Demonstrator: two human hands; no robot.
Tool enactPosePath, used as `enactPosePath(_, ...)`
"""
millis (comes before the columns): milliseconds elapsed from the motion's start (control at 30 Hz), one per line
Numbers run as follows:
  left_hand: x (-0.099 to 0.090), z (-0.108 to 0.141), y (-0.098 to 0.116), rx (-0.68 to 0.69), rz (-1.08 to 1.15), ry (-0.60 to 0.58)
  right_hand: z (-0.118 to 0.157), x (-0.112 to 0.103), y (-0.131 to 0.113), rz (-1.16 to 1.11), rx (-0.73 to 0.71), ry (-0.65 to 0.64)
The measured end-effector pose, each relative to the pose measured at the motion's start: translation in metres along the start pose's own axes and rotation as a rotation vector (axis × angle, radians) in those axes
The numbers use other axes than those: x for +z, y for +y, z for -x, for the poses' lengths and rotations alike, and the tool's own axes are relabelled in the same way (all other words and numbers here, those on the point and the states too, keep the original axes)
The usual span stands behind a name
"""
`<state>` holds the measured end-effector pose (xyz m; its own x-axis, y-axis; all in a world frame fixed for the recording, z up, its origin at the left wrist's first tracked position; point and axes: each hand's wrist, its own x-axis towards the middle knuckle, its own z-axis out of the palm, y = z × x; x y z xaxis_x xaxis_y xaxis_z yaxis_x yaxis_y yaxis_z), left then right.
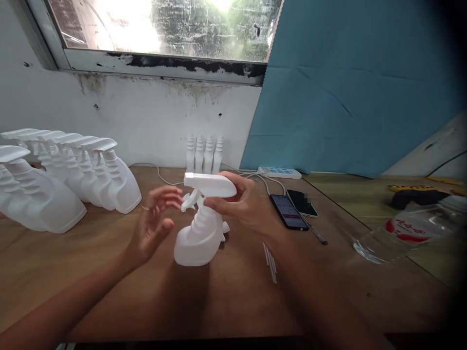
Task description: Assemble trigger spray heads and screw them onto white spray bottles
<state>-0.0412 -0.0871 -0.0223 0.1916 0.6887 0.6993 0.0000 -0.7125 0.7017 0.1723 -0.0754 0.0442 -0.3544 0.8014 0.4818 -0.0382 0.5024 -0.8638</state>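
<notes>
A white spray bottle [199, 240] stands upright on the brown table, its trigger head [209, 184] on top with the nozzle pointing left. My right hand [246, 199] grips the back of that head, thumb in front and fingers behind. To the left of the nozzle and trigger, my left hand [155, 223] is held in the air with its fingers apart and nothing in it. A small white part [225, 227] shows partly behind the bottle; most of it is hidden.
Rows of white spray bottles [124, 187] stand at the left. Several white bottles [204, 153] are by the wall. Two phones [289, 212], thin white tubes [270, 262], a power strip [279, 172] with cables and a clear plastic bottle [408, 233] lie to the right.
</notes>
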Motion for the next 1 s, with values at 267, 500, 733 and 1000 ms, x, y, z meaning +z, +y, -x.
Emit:
enactPosePath(267,-0.006,-0.065,0.052,0.006,-0.26,-0.15,-0.004,0.034,0.023,-0.23,-0.058,0.047)
enactPosePath(500,-0.013,-0.063,0.043,0.096,-0.271,-0.124,0.006,0.047,0.037,-0.549,-0.06,-0.167)
enactPosePath(733,-0.012,-0.064,0.042,0.162,-0.25,-0.164,0.001,0.046,0.037,-0.443,-0.027,-0.078)
enactPosePath(1000,-0.014,-0.063,0.04,0.097,-0.212,-0.166,0.007,0.048,0.033,-0.47,0.034,-0.157)
